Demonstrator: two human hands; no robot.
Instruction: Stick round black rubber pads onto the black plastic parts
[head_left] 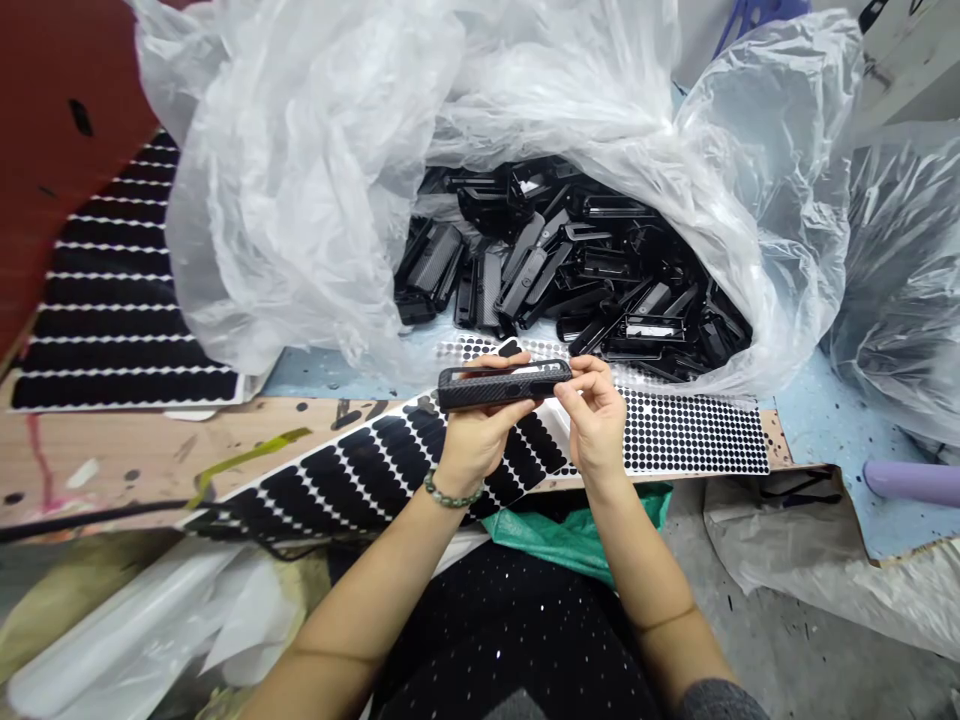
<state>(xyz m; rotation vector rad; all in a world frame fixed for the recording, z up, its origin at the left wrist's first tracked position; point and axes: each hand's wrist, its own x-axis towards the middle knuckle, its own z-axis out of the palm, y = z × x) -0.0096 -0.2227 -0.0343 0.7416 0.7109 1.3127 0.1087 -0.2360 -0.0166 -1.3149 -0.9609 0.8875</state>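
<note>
A black, hollow plastic part [502,386] with a carbon-like texture is held level above the table's front edge. My left hand [480,432] grips it from below and behind, fingers wrapped round its left and middle. At its right end, the thumb and fingers of my right hand [598,415] pinch together on the part. Beneath my hands lie a sheet of black oblong stickers [337,478] and a sheet of small black dots [690,433]. Behind them, an open clear plastic bag [315,180] holds a heap of similar black parts [525,270].
More black sticker sheets [120,300] lie at the left, near a red surface [67,110]. A yellow strip [251,455] and a black cable [97,517] cross the table edge. At the right are a purple tube [915,483] and another plastic bag [900,270].
</note>
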